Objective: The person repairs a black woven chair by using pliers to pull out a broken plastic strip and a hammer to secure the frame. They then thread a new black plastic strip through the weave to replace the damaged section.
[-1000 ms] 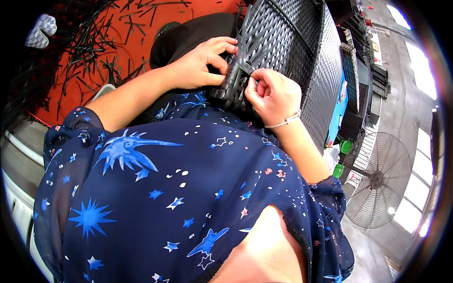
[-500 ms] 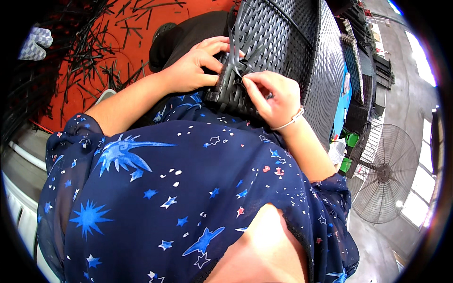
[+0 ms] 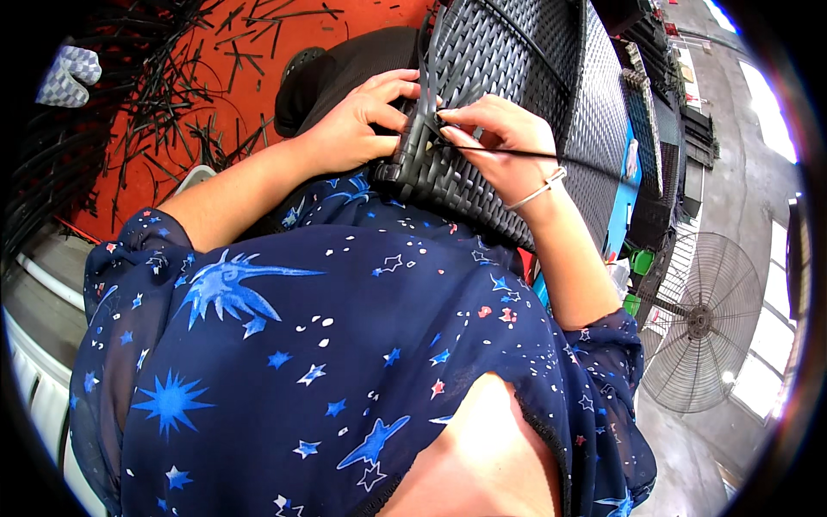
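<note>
A black woven wicker furniture piece (image 3: 500,65) rests against my lap, its rounded corner pointing at me. My left hand (image 3: 366,119) is closed round the corner's left edge, thumb on the near side and fingers over the far side. A loose flat strip loops up along that edge. On the other side of the corner my right hand (image 3: 508,142) is closed in a pinch on a black strip (image 3: 599,168), close to the weave. The strip's long end stretches rightward across my hand. The exact spot where it enters the weave is partly hidden by my fingers.
Strip offcuts (image 3: 207,95) litter the red floor (image 3: 301,34) at the left. A pair of checkered slippers (image 3: 71,76) lies at the far left. On the right are a large caged fan (image 3: 699,321), green boxes (image 3: 642,261) and more dark woven pieces (image 3: 659,164).
My right hand has shifted slightly up and right, and a long strip end now stretches across it. My left hand keeps its hold on the edge.
</note>
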`<move>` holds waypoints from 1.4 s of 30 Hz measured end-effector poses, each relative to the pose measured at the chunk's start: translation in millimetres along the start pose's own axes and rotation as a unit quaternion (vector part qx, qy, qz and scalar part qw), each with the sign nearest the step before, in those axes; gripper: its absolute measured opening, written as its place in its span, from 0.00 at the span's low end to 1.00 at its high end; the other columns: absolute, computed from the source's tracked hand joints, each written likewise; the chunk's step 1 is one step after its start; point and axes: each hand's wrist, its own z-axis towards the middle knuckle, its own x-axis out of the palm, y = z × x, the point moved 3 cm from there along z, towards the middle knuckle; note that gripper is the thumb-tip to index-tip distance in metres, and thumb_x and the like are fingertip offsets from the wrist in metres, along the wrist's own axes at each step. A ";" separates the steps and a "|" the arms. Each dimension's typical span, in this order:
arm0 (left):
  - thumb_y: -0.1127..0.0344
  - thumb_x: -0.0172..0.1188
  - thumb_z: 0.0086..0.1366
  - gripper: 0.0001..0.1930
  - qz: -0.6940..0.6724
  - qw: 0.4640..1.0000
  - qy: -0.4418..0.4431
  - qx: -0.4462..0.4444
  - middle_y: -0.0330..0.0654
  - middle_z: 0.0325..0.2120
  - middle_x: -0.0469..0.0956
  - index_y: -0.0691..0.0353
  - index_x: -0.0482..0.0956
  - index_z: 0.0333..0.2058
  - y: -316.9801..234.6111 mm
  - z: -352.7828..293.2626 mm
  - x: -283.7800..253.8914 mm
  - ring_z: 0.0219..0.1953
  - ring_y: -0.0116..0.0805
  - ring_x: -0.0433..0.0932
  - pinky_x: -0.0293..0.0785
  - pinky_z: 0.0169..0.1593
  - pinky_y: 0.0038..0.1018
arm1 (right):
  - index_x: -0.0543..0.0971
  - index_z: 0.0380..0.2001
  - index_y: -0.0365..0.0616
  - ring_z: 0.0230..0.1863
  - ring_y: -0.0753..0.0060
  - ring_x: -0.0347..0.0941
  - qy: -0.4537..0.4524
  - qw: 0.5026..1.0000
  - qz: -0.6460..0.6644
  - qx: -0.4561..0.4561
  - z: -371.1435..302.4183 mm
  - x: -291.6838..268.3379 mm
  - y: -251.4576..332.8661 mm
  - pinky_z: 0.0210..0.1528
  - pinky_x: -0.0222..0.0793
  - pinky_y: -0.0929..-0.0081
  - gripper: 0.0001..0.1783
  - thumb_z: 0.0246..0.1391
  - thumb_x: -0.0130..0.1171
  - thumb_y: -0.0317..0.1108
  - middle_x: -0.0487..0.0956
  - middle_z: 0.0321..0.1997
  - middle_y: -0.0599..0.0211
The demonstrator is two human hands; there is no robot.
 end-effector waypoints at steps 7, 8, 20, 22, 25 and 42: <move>0.68 0.67 0.58 0.12 0.022 1.000 -0.006 -0.004 0.39 0.59 0.74 0.51 0.89 0.41 -2.4 -2.0 -1.7 0.70 0.47 0.58 0.51 0.71 0.44 | 0.80 0.29 0.45 0.29 0.65 0.78 0.005 1.000 -0.018 -0.012 -0.7 1.8 6.6 0.29 0.73 0.71 0.04 0.50 0.65 0.29 0.78 0.28 0.65; 0.68 0.66 0.58 0.12 0.017 1.000 -0.007 -0.004 0.40 0.60 0.74 0.52 0.89 0.42 -2.4 -1.0 -1.6 0.70 0.46 0.59 0.52 0.71 0.44 | 0.80 0.29 0.45 0.29 0.65 0.78 0.009 1.000 0.006 0.009 -1.4 2.0 4.7 0.29 0.73 0.71 0.03 0.50 0.65 0.29 0.78 0.28 0.65; 0.68 0.65 0.64 0.10 0.112 0.979 -0.171 0.004 0.40 0.46 0.76 0.59 0.84 0.44 -62.3 11.7 -52.5 0.49 0.32 0.76 0.72 0.52 0.29 | 0.79 0.33 0.36 0.26 0.80 0.72 -0.223 0.969 -0.037 -0.096 -13.6 -61.5 42.5 0.29 0.67 0.84 0.03 0.54 0.64 0.21 0.78 0.30 0.67; 0.70 0.69 0.58 0.14 0.168 0.983 -0.064 0.046 0.43 0.42 0.76 0.63 0.84 0.44 -93.4 29.9 -49.0 0.46 0.34 0.76 0.72 0.50 0.29 | 0.79 0.32 0.36 0.26 0.78 0.72 -0.216 0.968 -0.045 -0.119 -15.1 -62.3 52.0 0.29 0.68 0.83 0.04 0.53 0.64 0.20 0.78 0.30 0.66; 0.65 0.78 0.48 0.25 0.285 0.947 -0.072 0.128 0.43 0.38 0.75 0.62 0.84 0.47 -130.8 34.9 -35.2 0.38 0.37 0.77 0.76 0.42 0.29 | 0.80 0.34 0.36 0.28 0.75 0.74 -0.217 0.969 -0.045 -0.110 -16.5 -64.5 52.7 0.32 0.70 0.80 0.05 0.53 0.63 0.20 0.79 0.31 0.64; 0.70 0.69 0.58 0.08 0.247 0.965 0.074 -0.038 0.40 0.33 0.78 0.60 0.87 0.38 -131.7 29.0 -45.0 0.35 0.34 0.80 0.76 0.40 0.26 | 0.75 0.58 0.38 0.58 0.56 0.76 0.123 0.956 0.247 -0.104 -10.9 10.4 -20.4 0.63 0.68 0.64 0.22 0.63 0.58 0.36 0.80 0.56 0.53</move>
